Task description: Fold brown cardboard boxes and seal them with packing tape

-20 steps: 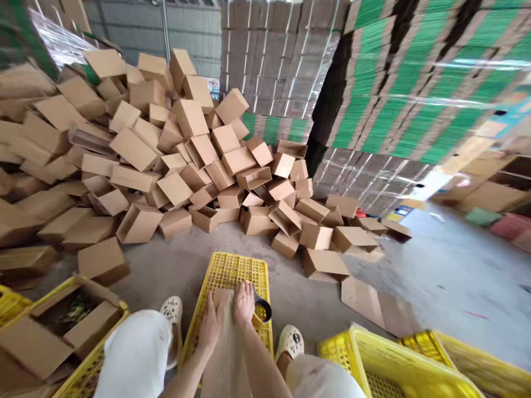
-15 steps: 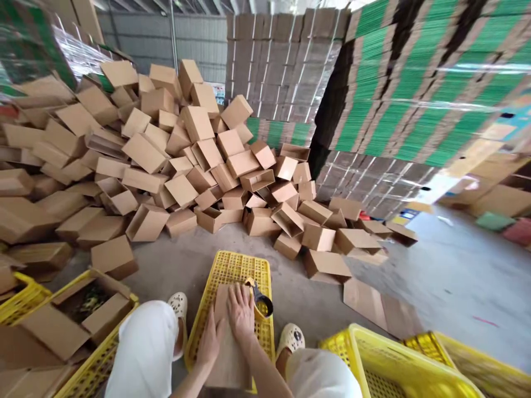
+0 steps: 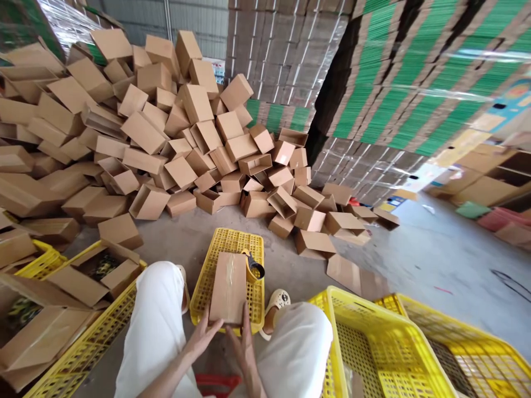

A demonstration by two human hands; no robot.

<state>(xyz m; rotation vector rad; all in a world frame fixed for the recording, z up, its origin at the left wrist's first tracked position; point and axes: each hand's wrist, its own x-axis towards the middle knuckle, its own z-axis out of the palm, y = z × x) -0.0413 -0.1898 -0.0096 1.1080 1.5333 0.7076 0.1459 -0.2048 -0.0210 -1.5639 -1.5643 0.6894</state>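
A closed cardboard box (image 3: 222,284), with clear tape along its top seam, lies on an upturned yellow crate (image 3: 215,243) between my knees. My left hand (image 3: 202,336) is at the box's near left corner, fingers against its edge. On the near right corner, my right hand (image 3: 244,340) presses its fingers along the side, so the box is held between both hands. Just right of the box, a yellow and black tape dispenser (image 3: 256,270) rests on the crate. The undersides of my fingers are partly hidden.
Many small cardboard boxes (image 3: 182,172) are heaped ahead. At left, a yellow crate (image 3: 99,315) holds open boxes with dark contents. Two yellow crates (image 3: 332,331) stand at right. A flattened cardboard piece (image 3: 344,273) lies on the floor. Strapped cardboard stacks (image 3: 286,50) rise behind.
My hands have moved from the top of the box to its near corners, uncovering the taped seam. The view has tipped downward.
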